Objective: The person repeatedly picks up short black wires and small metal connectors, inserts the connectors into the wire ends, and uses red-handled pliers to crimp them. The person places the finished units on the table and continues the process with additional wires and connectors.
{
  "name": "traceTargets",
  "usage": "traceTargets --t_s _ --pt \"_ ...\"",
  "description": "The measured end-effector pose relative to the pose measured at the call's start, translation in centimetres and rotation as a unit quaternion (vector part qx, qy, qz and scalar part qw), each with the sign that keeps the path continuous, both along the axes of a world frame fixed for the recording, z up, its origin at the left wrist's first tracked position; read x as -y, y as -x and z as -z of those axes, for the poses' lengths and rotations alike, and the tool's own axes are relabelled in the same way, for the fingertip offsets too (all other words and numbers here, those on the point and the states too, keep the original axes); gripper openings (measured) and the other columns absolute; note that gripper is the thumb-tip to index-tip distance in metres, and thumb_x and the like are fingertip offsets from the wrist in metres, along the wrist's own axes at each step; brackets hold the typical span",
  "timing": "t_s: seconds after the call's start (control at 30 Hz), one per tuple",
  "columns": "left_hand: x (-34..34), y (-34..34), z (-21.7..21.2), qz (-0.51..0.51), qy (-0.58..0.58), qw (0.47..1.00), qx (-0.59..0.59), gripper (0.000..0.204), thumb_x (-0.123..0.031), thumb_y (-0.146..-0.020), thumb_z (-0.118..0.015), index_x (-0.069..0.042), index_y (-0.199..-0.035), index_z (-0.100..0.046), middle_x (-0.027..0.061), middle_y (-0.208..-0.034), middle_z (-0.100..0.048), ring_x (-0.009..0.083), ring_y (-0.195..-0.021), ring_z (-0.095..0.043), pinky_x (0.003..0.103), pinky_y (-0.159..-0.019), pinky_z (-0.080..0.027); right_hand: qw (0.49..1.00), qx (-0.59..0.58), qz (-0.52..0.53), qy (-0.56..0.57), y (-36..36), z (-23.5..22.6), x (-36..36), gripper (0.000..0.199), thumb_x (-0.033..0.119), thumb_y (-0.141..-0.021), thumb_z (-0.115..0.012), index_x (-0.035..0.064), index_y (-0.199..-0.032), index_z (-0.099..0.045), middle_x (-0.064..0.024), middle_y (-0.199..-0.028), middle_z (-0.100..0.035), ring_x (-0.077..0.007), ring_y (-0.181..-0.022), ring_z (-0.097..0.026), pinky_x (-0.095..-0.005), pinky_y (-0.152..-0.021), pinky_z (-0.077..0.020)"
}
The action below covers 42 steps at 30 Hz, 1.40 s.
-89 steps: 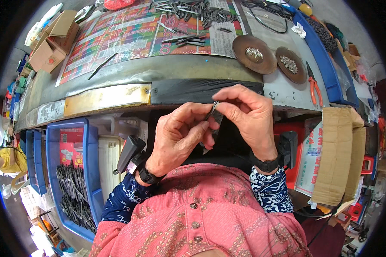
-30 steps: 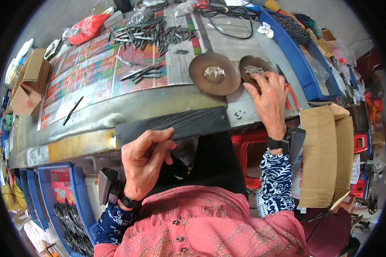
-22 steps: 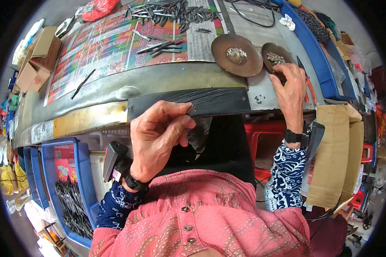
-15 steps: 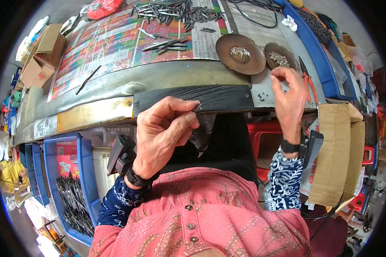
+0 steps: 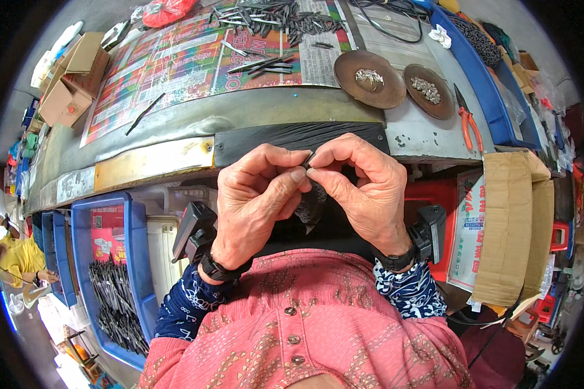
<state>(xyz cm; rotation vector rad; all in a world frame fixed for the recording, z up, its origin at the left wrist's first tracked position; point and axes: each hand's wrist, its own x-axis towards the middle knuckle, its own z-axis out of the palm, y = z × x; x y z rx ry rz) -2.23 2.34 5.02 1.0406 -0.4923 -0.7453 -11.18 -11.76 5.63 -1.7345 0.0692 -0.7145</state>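
My left hand (image 5: 261, 188) pinches a small dark strip (image 5: 309, 157) between thumb and forefinger, over the table's near edge. Against the same strip, my right hand (image 5: 362, 188) presses its thumb and forefinger together; whatever tiny part it holds is hidden by the fingertips. Beyond my right hand lie two round brown dishes. The left dish (image 5: 350, 81) holds thin silvery pins (image 5: 370, 78), and the right dish (image 5: 442, 107) holds small metal pieces (image 5: 425, 90). Red-handled pliers (image 5: 468, 122) lie to the right of the dishes.
Black strips (image 5: 285, 23) are heaped on printed sheets (image 5: 169, 71) at the back; one strip (image 5: 145, 114) lies apart on the left. A blue bin (image 5: 128, 259) of black strips stands lower left. At right are a cardboard box (image 5: 509, 227) and a blue tray (image 5: 499, 107).
My right hand has come from beside the right dish, leftward and nearer, to meet my left hand at the dark strip. The left hand keeps its pinch.
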Motion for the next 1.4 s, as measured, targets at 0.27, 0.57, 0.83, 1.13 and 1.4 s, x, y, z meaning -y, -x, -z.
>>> traceTargets --t_s 0.27,0.57,0.83,1.13,1.4 --pt "-0.5 0.4 0.0 0.005 0.009 1.0 -0.006 0.015 0.0 -0.093 -0.061 0.0 -0.107 -0.064 0.005 -0.08 -0.065 0.003 -0.054 -0.046 0.018 -0.045 -0.033 1.0 0.005 0.001 -0.02 0.4 -0.1 -0.7 0.01 -0.003 -0.084 -0.067 -0.001 -0.092 -0.063 -0.0041 -0.087 -0.063 -0.0088 -0.078 -0.06 -0.0226 -0.07 -0.0489" --pt "-1.0 0.6 0.1 0.017 0.008 0.999 -0.031 0.015 -0.001 -0.092 -0.062 0.0 -0.107 -0.064 0.0044 -0.079 -0.065 0.0029 -0.054 -0.045 0.018 -0.045 -0.032 0.98 0.015 -0.047 -0.191 0.3 0.4 -1.4 0.012 0.0 -0.087 -0.068 0.0003 -0.095 -0.059 -0.0007 -0.089 -0.06 -0.0071 -0.077 -0.06 -0.0216 -0.071 -0.0493" --pt "-1.6 -0.1 -0.3 0.002 -0.078 0.986 0.151 0.014 0.006 -0.089 -0.061 0.002 -0.101 -0.065 0.003 -0.08 -0.065 0.0052 -0.066 -0.056 0.02 -0.058 -0.045 0.992 -0.034 0.017 0.118 0.7 -0.5 0.6 0.024 0.001 -0.074 -0.079 0.0002 -0.089 -0.061 -0.0019 -0.083 -0.061 -0.0093 -0.075 -0.059 -0.023 -0.068 -0.0489" --pt "-1.4 -0.1 0.2 -0.004 -0.047 0.99 0.131 0.016 0.006 -0.089 -0.058 0.002 -0.103 -0.064 -0.0002 -0.081 -0.062 0.0026 -0.067 -0.052 0.017 -0.059 -0.042 0.989 -0.039 -0.003 0.145 0.2 -0.9 0.8 0.021 0.001 -0.074 -0.078 0.0 -0.086 -0.062 -0.0027 -0.079 -0.062 -0.01 -0.068 -0.058 -0.0238 -0.063 -0.0481" --pt "-1.0 0.3 0.7 -0.029 -0.006 0.999 0.041 0.015 0.0 -0.092 -0.062 0.0 -0.106 -0.065 0.0 -0.078 -0.063 0.0003 -0.059 -0.046 0.016 -0.05 -0.036 0.969 0.048 0.095 0.221 -0.4 0.6 -1.2 0.018 -0.002 -0.079 -0.072 0.0004 -0.092 -0.06 -0.0067 -0.079 -0.062 -0.0145 -0.066 -0.06 -0.0264 -0.06 -0.0492"
